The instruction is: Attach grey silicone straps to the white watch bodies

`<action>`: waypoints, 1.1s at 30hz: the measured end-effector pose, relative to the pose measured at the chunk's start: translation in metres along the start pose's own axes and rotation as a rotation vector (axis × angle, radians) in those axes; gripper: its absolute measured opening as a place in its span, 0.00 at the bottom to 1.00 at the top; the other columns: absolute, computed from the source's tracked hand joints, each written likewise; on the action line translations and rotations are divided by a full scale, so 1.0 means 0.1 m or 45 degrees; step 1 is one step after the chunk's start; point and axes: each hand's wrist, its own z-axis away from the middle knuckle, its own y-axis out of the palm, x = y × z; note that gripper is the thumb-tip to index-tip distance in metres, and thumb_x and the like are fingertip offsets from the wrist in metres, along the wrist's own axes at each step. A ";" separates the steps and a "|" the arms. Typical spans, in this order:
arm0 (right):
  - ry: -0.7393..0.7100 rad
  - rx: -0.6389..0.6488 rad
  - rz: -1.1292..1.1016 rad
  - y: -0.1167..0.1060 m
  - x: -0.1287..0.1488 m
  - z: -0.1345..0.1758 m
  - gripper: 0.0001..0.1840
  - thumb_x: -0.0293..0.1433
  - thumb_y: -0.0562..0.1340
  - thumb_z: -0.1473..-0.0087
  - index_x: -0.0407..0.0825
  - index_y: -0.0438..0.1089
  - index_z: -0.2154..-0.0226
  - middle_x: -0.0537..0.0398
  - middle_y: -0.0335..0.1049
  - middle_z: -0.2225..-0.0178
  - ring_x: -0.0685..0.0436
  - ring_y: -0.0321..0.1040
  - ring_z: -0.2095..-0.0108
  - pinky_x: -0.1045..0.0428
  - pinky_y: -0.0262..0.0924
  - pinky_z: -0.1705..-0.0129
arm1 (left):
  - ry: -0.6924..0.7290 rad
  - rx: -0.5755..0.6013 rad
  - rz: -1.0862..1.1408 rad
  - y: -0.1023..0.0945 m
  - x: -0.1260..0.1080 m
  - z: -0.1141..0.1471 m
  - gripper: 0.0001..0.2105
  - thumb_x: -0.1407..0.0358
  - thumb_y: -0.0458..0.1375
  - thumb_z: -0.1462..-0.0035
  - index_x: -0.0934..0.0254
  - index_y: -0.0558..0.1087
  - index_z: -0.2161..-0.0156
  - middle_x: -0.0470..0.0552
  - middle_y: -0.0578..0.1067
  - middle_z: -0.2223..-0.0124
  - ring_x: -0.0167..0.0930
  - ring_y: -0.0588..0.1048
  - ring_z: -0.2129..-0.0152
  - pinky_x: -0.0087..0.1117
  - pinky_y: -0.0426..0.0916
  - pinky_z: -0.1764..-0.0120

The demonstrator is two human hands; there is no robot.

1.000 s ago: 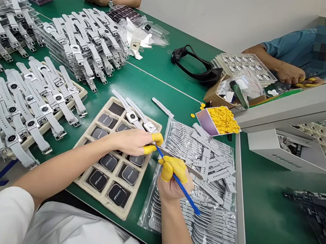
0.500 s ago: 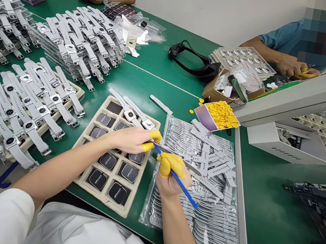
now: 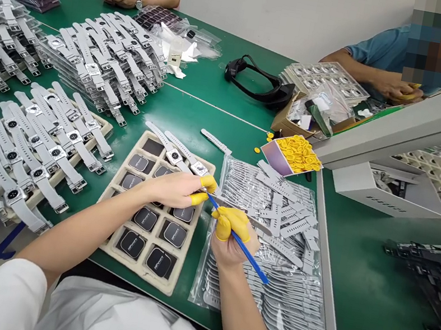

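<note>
My left hand, with yellow finger cots on thumb and finger, pinches a silver-edged watch mostly hidden by the fingers. A grey strap runs from there behind my right hand. Yellow cots also cover fingers of my right hand, closed around a slim blue tool. The tool's tip meets the watch at the left fingertips; the exact contact is too small to make out. Below my left hand lies a cream tray of black-faced watch cases. Two watches with grey straps rest across its far end.
Grey straps lie on plastic bags at the right, by a box of yellow finger cots. Strapped watches fill trays at the left. Black headgear sits farther back. A grey post slants at the right. Two people sit opposite.
The view has shifted slightly. Both hands keep almost the same pose, the blue tool still touching at the left fingertips.
</note>
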 end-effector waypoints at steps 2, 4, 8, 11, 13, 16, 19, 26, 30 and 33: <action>0.001 -0.003 -0.013 0.00 0.00 -0.01 0.04 0.31 0.63 0.33 0.52 0.74 0.61 0.55 0.77 0.69 0.46 0.75 0.71 0.50 0.71 0.69 | 0.004 -0.001 -0.005 0.01 0.01 0.00 0.09 0.64 0.48 0.32 0.60 0.65 0.50 0.50 0.77 0.57 0.33 0.74 0.65 0.34 0.68 0.61; -0.001 -0.012 -0.026 0.01 0.00 -0.01 0.04 0.31 0.63 0.33 0.52 0.74 0.61 0.55 0.77 0.69 0.46 0.75 0.71 0.50 0.71 0.70 | 0.002 0.001 -0.007 0.01 0.01 -0.01 0.09 0.64 0.48 0.31 0.60 0.65 0.50 0.50 0.77 0.58 0.32 0.74 0.66 0.34 0.68 0.61; 0.005 -0.014 -0.038 0.01 0.00 -0.01 0.04 0.32 0.63 0.33 0.53 0.75 0.60 0.55 0.77 0.68 0.45 0.76 0.72 0.49 0.72 0.70 | -0.006 -0.002 -0.016 0.01 0.00 -0.01 0.09 0.64 0.48 0.32 0.59 0.66 0.50 0.50 0.77 0.59 0.32 0.74 0.66 0.33 0.67 0.63; 0.001 -0.017 -0.036 0.02 0.01 -0.02 0.05 0.32 0.63 0.33 0.53 0.75 0.60 0.54 0.77 0.68 0.45 0.76 0.72 0.49 0.72 0.71 | -0.011 0.003 -0.011 0.00 -0.01 0.00 0.09 0.64 0.48 0.32 0.60 0.66 0.50 0.49 0.77 0.60 0.32 0.74 0.68 0.33 0.67 0.63; -0.002 -0.022 -0.032 0.02 0.02 -0.03 0.05 0.32 0.63 0.33 0.52 0.75 0.60 0.54 0.77 0.69 0.45 0.76 0.73 0.50 0.71 0.71 | -0.010 0.006 -0.007 0.00 -0.01 0.00 0.09 0.65 0.48 0.32 0.60 0.65 0.50 0.49 0.77 0.61 0.32 0.74 0.68 0.33 0.67 0.64; -0.007 -0.030 -0.020 0.03 0.03 -0.05 0.05 0.32 0.63 0.33 0.52 0.75 0.61 0.54 0.77 0.69 0.45 0.76 0.72 0.51 0.70 0.72 | -0.013 0.005 -0.021 -0.01 -0.02 0.00 0.10 0.66 0.48 0.34 0.60 0.65 0.50 0.49 0.77 0.60 0.32 0.74 0.67 0.33 0.67 0.63; 0.003 -0.036 -0.002 0.03 0.04 -0.05 0.05 0.31 0.63 0.33 0.52 0.76 0.62 0.54 0.77 0.70 0.45 0.76 0.72 0.51 0.70 0.71 | -0.015 0.006 -0.031 -0.01 -0.01 0.00 0.10 0.66 0.48 0.34 0.60 0.66 0.49 0.50 0.78 0.60 0.32 0.75 0.67 0.33 0.68 0.63; 0.014 -0.028 -0.020 0.03 0.03 -0.03 0.05 0.32 0.63 0.33 0.53 0.76 0.62 0.54 0.77 0.70 0.45 0.76 0.72 0.50 0.71 0.71 | -0.017 0.011 -0.032 0.00 -0.01 -0.01 0.10 0.66 0.48 0.34 0.60 0.65 0.49 0.50 0.78 0.60 0.33 0.75 0.67 0.33 0.68 0.63; 0.010 -0.024 -0.039 0.02 0.01 -0.02 0.05 0.32 0.63 0.33 0.52 0.76 0.61 0.54 0.78 0.69 0.45 0.76 0.72 0.50 0.71 0.71 | -0.020 0.011 -0.041 -0.01 -0.03 0.00 0.10 0.65 0.48 0.33 0.60 0.65 0.49 0.50 0.77 0.61 0.32 0.74 0.68 0.33 0.68 0.63; 0.005 -0.025 -0.037 0.02 0.01 -0.03 0.05 0.32 0.63 0.33 0.52 0.76 0.61 0.54 0.77 0.69 0.45 0.76 0.72 0.50 0.71 0.71 | -0.022 0.015 -0.037 -0.02 -0.04 0.00 0.10 0.64 0.48 0.32 0.60 0.65 0.49 0.50 0.77 0.62 0.32 0.74 0.69 0.33 0.67 0.64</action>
